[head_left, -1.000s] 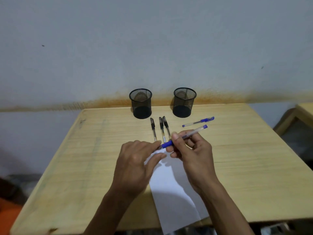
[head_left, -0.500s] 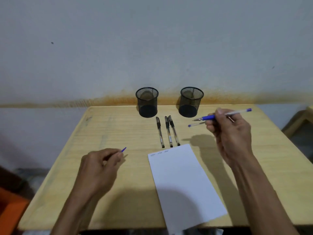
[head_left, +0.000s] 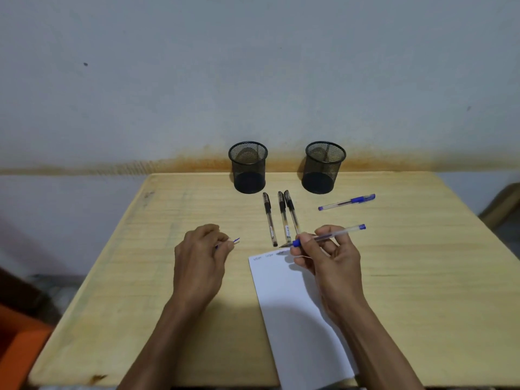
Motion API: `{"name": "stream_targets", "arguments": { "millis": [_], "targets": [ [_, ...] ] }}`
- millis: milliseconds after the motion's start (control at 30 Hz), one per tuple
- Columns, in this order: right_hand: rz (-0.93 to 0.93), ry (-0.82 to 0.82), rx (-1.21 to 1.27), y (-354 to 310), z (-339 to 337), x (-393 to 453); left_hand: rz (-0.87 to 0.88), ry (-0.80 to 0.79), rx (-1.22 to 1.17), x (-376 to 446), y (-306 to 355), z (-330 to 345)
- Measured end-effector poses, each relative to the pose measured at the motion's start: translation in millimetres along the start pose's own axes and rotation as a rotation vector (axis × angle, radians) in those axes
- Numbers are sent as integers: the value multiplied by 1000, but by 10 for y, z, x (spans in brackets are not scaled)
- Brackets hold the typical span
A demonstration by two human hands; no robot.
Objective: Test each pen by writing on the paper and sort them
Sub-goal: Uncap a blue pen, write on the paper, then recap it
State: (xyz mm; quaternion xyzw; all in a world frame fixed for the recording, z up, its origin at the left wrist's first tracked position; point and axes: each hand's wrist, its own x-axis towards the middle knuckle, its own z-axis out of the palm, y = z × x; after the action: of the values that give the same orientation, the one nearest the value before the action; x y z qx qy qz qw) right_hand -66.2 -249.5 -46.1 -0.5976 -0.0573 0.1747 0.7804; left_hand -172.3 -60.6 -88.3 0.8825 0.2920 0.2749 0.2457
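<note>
Wooden table (head_left: 140, 277): my right hand (head_left: 332, 263) pinches the light, stiff blue pen (head_left: 329, 235) near its grip; left hand (head_left: 199, 257) pinches its small cap (head_left: 235, 240).

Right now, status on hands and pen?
Right hand grips uncapped blue pen, tip above paper. Left hand pinches cap. Nothing in the way.

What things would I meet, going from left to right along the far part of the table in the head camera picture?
Left mesh cup → three black pens lying side by side → right mesh cup → capped blue pen lying alone on the table.
</note>
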Motion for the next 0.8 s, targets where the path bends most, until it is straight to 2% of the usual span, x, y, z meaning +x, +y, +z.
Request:
{"name": "stream_targets", "arguments": {
  "millis": [367, 467, 533, 667, 800],
  "targets": [
    [-6, -22, -56, 49, 16, 31, 14, -23, 154, 230, -129, 186],
    [-5, -23, -52, 44, 13, 23, 2, -29, 79, 203, -131, 168],
    [-21, -25, -64, 8, 3, 13, 9, 24, -33, 124, -86, 105],
    [-88, -27, -151, -46, -32, 23, 153, 21, -79, -122, 27, 42],
    [-102, -63, -226, 63, -9, 13, 314, -107, 0, -336, -12, 140]
  ]
}}
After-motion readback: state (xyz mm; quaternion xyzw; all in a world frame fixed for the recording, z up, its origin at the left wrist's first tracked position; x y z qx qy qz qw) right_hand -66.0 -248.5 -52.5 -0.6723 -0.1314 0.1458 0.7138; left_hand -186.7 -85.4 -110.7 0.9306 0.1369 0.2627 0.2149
